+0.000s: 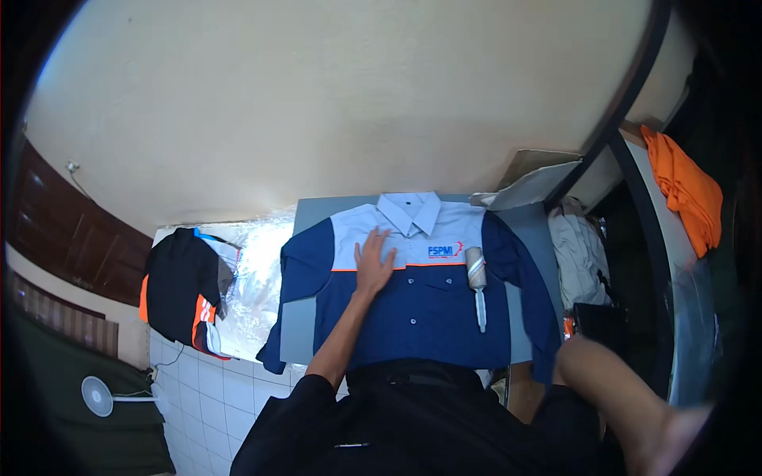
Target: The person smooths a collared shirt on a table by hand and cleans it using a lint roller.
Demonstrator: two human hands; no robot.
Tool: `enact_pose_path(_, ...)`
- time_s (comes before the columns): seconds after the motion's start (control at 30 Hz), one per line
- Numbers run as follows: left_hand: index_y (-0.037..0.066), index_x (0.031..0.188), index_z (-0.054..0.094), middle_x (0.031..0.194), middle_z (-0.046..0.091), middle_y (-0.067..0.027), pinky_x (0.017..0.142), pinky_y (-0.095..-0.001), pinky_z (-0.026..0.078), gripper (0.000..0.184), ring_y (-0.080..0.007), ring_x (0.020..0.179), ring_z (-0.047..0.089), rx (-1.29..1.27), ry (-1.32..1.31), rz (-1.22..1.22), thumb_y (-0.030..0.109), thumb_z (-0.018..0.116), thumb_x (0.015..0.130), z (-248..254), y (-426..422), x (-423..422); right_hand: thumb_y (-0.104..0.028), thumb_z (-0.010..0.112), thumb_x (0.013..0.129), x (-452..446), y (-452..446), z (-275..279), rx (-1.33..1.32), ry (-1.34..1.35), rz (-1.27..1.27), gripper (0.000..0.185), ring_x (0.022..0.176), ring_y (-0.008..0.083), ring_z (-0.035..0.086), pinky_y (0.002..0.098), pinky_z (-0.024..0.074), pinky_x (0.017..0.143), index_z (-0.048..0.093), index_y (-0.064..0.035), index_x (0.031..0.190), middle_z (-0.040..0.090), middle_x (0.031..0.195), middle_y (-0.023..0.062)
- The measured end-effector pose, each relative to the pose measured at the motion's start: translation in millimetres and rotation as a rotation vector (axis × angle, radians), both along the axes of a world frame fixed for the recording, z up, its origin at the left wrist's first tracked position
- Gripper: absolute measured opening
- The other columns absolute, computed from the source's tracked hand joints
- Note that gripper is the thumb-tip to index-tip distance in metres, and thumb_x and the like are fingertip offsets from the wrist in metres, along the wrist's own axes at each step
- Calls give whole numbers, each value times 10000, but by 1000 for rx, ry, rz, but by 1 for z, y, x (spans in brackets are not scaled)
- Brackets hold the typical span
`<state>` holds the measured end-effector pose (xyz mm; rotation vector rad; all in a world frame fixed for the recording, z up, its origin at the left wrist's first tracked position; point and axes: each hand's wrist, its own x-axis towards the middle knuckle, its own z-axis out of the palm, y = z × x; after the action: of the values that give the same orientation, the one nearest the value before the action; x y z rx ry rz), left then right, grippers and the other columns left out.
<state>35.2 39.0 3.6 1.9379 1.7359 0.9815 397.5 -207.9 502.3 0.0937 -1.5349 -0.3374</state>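
Palm down, resting the left hand (375, 263) on the pale chest of the shirt (413, 341), spreading the fingers and gripping nothing. Holding the right hand (673, 441) well apart at the lower right, blurring near the edge of view and leaving no way to tell whether wide, narrow or carrying something. Supporting the shirt front-up on the grey table (298, 321), pointing the collar (409, 213) toward the wall (341, 103) and trailing both sleeves past the table's edges. Probably handling as light and soft, creasing easily rather than breaking, hardly slipping against skin; likely giving the firmest hold at both shoulder seams or the stiffer collar, while leaving the loose sleeves flopping. Lying across the front, just beside the lettering (441, 251): what is looking like a lint roller (476, 274), probably sliding off under any tilting of the cloth. Farther out, on the left, resting on shiny plastic (266, 254): a black-and-orange garment (178, 278). Beyond the table on the right, bunching up: pale cloth (579, 254), and farther off, draping, orange cloth (683, 190).
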Motion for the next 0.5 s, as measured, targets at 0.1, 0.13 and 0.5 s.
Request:
enact_pose_path(0.1,185,1553,588,1696,440,-178,1306,-676,141,542,-360,1613,355,71,-100,67,327,685,1039,9,-17,-13,-341,534,1096,0,55,-100,-467,280,71,383,955,219,682,356,560,853,627,-42,1316,700,1217,173)
enact_pose_path(0.13,182,1545,594,1687,449,-181,1303,-680,147,534,-369,1609,359,46,-44,99,319,686,1037,16,-27,-14,-273,567,1086,-8,80,-144,-698,324,-164,286,887,197,635,329,523,798,644,-44,1238,689,1151,134)
enact_pose_path(0.5,224,1554,608,1723,395,-213,1303,-715,95,503,-406,1648,273,-161,428,341,368,626,1073,30,-122,-78,-356,915,845,-42,132,-448,-2059,-73,-949,523,907,334,751,479,580,809,745,-30,1217,753,952,150)
